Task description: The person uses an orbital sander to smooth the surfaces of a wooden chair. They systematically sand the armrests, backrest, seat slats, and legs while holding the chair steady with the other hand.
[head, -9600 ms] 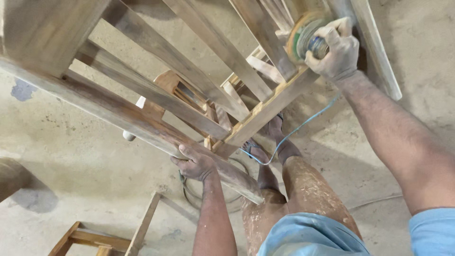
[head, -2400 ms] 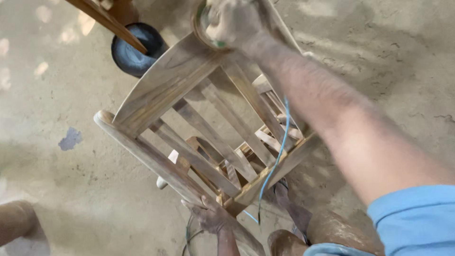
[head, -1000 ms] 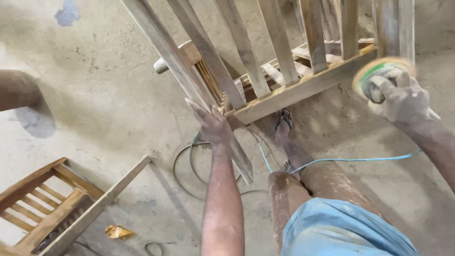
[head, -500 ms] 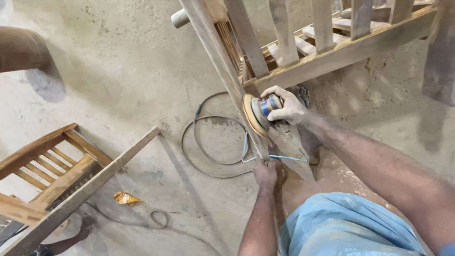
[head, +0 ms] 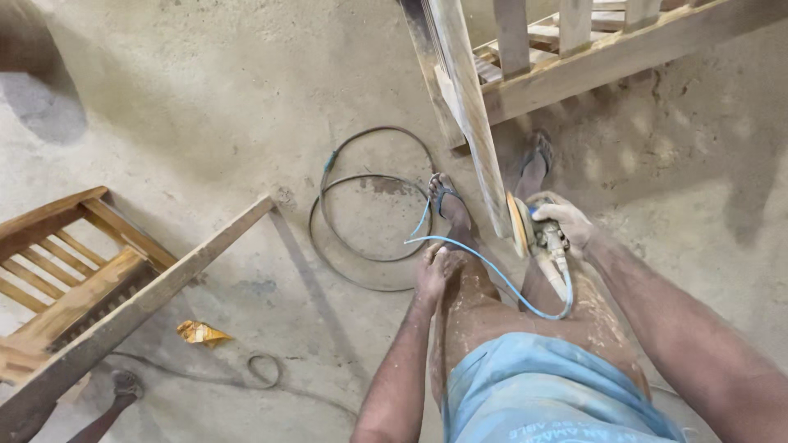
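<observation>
Here the right hand (head: 568,231) is wrapped tight around a small sander (head: 538,238), whose round disc stands on edge against the lower end of a slanted wooden leg (head: 474,135). That leg belongs to a chair frame (head: 591,57) tipped over above the person's feet. The left hand (head: 435,271) lies with loose fingers on the dusty knee, holding nothing, just beside the thin blue cord (head: 484,267) that loops from the sander. To sand well here, I'd judge the disc should sit flat to the wood and travel along the grain with light, even pressure, with the cord kept away from the disc. A second frame (head: 90,279) lies on the concrete floor (head: 205,123) to the left. The chair's top runs out of view, and where disc meets wood is hard to make out.
</observation>
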